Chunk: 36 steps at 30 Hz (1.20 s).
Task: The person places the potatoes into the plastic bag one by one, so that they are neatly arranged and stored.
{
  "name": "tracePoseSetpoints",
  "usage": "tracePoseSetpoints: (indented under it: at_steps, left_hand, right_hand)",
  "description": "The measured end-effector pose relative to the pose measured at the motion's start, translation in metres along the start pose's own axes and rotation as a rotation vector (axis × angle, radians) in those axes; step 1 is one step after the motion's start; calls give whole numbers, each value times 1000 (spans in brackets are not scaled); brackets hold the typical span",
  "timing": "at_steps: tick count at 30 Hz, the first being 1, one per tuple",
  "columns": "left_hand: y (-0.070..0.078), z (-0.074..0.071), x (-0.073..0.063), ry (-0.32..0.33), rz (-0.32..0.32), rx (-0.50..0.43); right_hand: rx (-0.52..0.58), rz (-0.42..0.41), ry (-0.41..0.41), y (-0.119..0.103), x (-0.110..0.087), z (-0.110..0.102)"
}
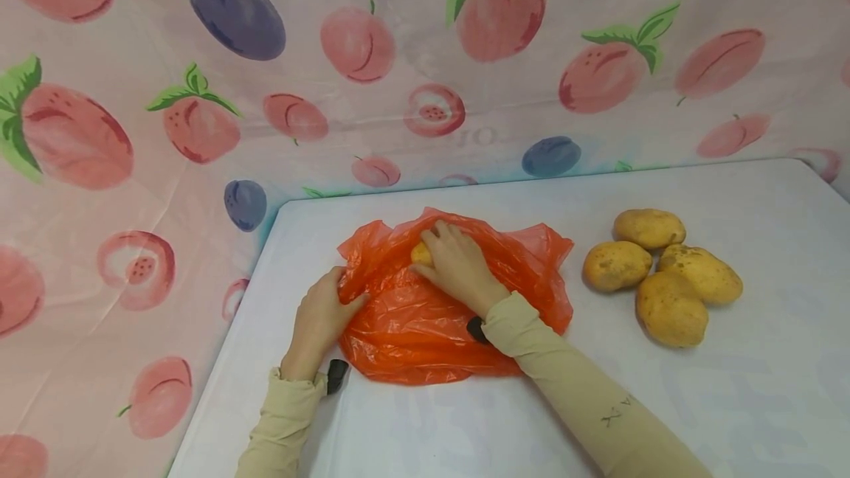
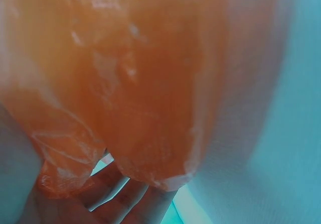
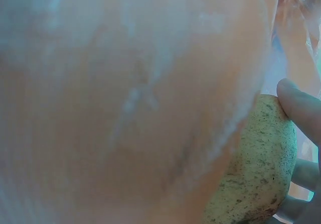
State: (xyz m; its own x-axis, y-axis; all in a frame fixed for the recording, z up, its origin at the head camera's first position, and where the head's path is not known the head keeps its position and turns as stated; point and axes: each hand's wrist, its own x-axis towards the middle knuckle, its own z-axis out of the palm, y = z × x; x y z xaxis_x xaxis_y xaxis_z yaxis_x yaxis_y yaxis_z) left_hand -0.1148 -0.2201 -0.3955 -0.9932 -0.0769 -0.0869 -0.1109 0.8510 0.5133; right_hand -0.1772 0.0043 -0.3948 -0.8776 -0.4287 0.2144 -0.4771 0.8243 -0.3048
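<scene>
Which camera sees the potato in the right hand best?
The right wrist view: the potato looks big, with speckled skin showing. The head view shows a small yellow bit in the right hand; the left wrist view, none clearly.

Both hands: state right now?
Left hand: touching left side of orange bag; can't tell if gripping.
Right hand: closed, holding a potato.

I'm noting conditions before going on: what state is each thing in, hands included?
Orange-red plastic bag: crumpled, lying on the table.
Held potato: unpeeled, partly hidden by plastic in the right wrist view.
Four other potatoes: unpeeled, grouped right of the bag.
Right hand: holding a potato.
Left hand: touching the bag's left edge; grip unclear.
Sleeves: bunched at the wrists.
</scene>
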Motion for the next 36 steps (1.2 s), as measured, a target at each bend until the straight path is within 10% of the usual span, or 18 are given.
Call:
tracePoseSetpoints:
  at_steps: [36]
  left_hand:
    - [0,-2,0,12,17,14]
  right_hand:
    - [0,-45,0,-7,-17,-29]
